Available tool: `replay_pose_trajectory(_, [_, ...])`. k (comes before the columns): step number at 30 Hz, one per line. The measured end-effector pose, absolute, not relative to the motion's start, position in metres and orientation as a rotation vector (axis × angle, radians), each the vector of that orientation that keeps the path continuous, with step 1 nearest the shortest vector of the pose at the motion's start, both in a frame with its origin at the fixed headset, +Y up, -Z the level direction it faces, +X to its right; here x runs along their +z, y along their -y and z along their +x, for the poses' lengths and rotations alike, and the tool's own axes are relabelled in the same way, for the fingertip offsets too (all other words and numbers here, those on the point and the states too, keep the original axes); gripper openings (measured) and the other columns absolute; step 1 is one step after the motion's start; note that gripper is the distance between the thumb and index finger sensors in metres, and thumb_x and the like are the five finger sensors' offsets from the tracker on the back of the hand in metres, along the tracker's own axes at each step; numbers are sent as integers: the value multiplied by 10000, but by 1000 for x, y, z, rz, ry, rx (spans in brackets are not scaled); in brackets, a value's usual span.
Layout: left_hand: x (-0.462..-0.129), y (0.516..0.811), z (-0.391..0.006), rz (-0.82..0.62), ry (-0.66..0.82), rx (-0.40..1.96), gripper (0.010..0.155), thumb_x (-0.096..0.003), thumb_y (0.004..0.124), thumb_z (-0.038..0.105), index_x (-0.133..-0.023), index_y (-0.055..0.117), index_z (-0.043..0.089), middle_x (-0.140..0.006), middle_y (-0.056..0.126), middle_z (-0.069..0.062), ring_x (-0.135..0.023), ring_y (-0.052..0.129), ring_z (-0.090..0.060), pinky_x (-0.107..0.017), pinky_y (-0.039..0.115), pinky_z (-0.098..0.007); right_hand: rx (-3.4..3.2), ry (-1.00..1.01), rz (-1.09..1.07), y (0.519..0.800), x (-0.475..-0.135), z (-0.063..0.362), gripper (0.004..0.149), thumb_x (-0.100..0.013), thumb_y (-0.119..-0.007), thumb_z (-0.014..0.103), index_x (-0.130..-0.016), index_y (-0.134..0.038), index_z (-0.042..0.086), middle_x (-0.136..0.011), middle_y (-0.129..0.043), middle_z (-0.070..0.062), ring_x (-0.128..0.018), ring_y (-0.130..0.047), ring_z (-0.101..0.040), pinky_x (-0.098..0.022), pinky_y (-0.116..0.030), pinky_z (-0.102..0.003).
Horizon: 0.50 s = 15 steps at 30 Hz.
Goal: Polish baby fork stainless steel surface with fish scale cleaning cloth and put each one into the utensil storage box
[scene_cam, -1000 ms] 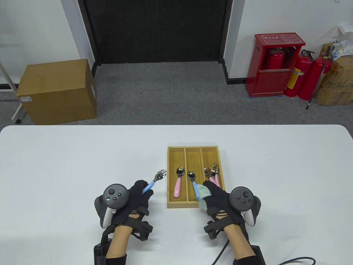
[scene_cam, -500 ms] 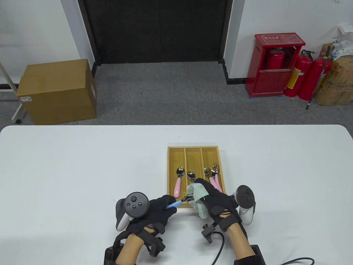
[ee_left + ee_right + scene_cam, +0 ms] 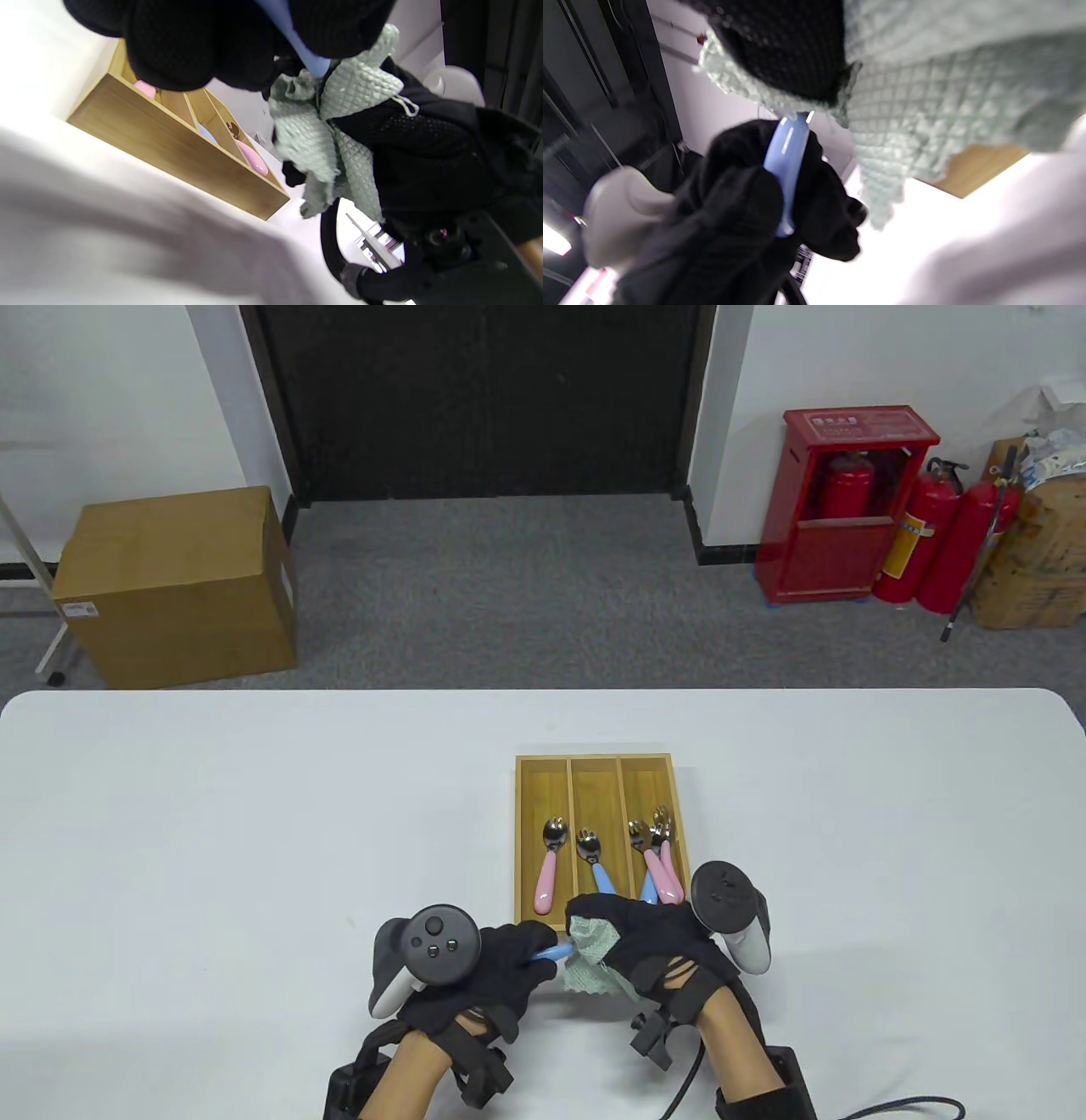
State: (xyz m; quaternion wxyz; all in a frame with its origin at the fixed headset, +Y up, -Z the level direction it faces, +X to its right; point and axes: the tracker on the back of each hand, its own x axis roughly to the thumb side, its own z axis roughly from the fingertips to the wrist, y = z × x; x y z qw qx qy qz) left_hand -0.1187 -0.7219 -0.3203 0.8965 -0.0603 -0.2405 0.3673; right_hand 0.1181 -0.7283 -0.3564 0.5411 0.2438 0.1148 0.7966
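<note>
My left hand (image 3: 509, 959) grips the blue handle of a baby fork (image 3: 553, 954), whose steel head is hidden inside the pale green fish scale cloth (image 3: 592, 963). My right hand (image 3: 645, 937) holds that cloth wrapped round the fork's head, just in front of the wooden utensil box (image 3: 530, 780). The right wrist view shows the blue handle (image 3: 787, 165) between my left fingers and the cloth (image 3: 925, 114) close up. In the left wrist view the cloth (image 3: 335, 123) bunches round the fork (image 3: 303, 57). Several pink and blue baby utensils (image 3: 547, 865) lie in the box's three compartments.
Behind the table on the floor stand a cardboard box (image 3: 178, 585) at the left and a red extinguisher cabinet (image 3: 848, 509) with extinguishers at the right. The white table (image 3: 212, 814) spreads wide on both sides of the box.
My left hand brought the blue fork from left of the box rightward and toward me. My right hand drew back with the cloth and closed it round the fork's head.
</note>
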Motion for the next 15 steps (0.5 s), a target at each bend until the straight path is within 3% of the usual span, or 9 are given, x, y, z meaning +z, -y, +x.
replay_pose_trajectory(8, [-320, 723, -118, -112, 489, 748, 470, -473, 777, 407, -898, 778, 206, -688, 931, -93, -522, 939, -275, -616, 673, -604, 2113, -119, 564, 720, -351, 110, 461, -280, -893, 186, -739, -893, 138, -585, -969, -226, -241, -990, -288, -171, -810, -509])
replay_pose_trajectory(15, [-321, 724, -121, -97, 467, 754, 466, -476, 777, 419, -895, 775, 216, -688, 928, -87, -516, 936, -268, -613, 675, -601, 2206, -3, 536, 717, -348, 107, 465, -273, -886, 242, -721, -899, 116, -499, -994, -218, -174, -990, -235, -121, -821, -474])
